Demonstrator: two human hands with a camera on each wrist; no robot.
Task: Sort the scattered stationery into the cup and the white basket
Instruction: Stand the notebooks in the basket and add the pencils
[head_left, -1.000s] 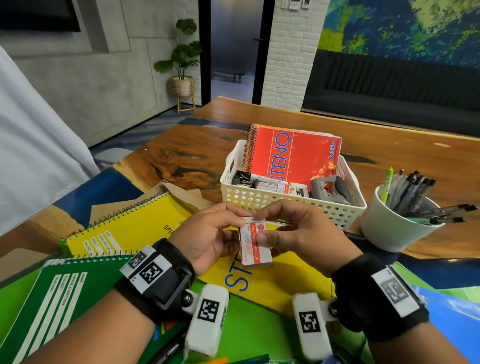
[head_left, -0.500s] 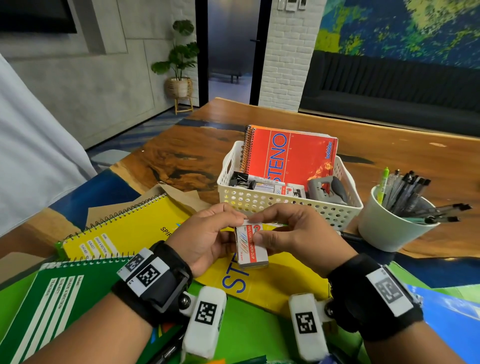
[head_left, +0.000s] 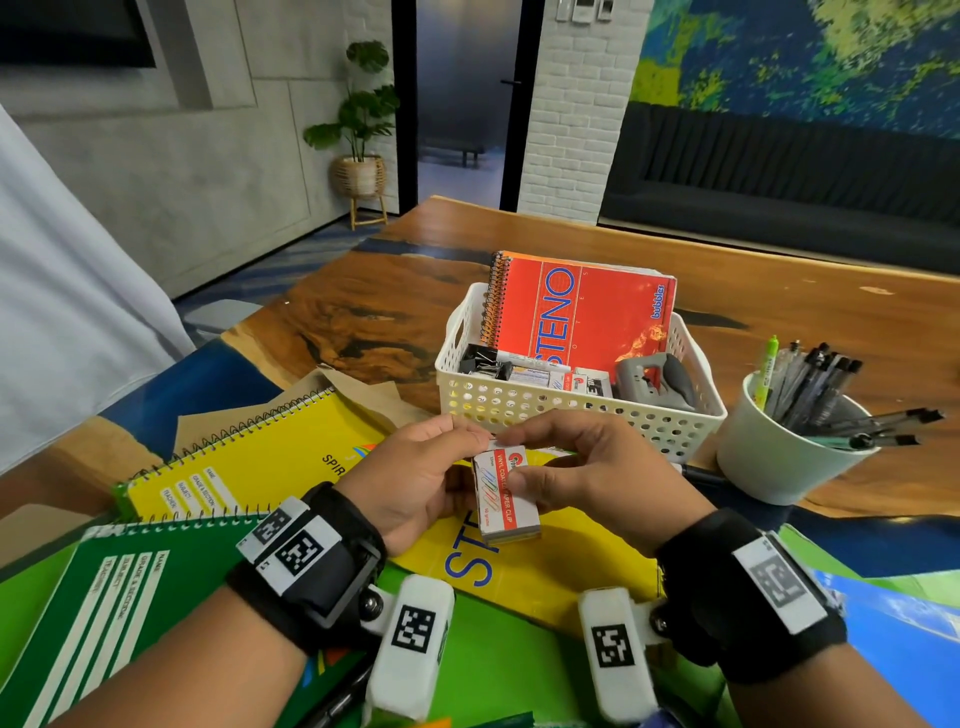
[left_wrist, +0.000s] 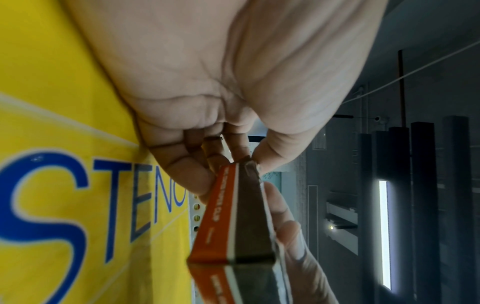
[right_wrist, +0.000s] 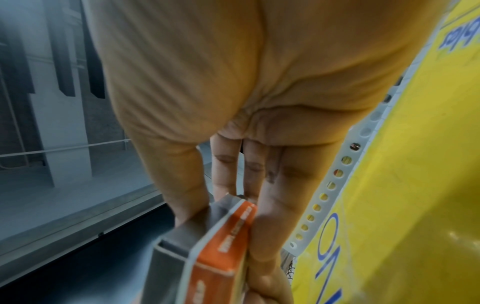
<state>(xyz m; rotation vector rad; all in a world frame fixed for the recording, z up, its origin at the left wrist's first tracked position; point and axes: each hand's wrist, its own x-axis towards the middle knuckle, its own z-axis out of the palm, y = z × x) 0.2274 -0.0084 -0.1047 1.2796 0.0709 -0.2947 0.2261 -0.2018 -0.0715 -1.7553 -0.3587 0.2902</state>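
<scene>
Both hands hold one item. The left hand (head_left: 415, 480) pinches the far end of the paper clip box (head_left: 505, 493) between thumb and fingertips; the right hand (head_left: 597, 483) clamps it along its right side, thumb on the printed face. The box is held in the air above the yellow steno pad (head_left: 519, 577), just in front of the white basket (head_left: 571, 410) and not yet inside it.

Step in hand, as judged: tidying or closing the box end before it goes into the basket. To do this well, the end flap should be seated fully so clips cannot spill, then one hand should release while the other carries the box over the near wall and lowers it flat beside the small boxes already lying there. Room is limited: a red steno notebook (head_left: 576, 312) leans against the back wall, with binder clips (head_left: 485, 359) at left and a grey stapler (head_left: 655, 382) at right.

Materials: the box is thin printed card, white with an orange-red band, rectangular and sharp-edged; it would likely dent under a hard squeeze. The basket is rigid perforated plastic with rounded corners. The white cup (head_left: 779, 457), smooth and tapered, stands to the right of the basket and holds pens (head_left: 821, 384), several leaning out over its rim. Spiral-bound notebooks, yellow (head_left: 249, 457) and green (head_left: 104, 613), lie on the desk (head_left: 363, 317), glossy wood with blue inlay.
</scene>
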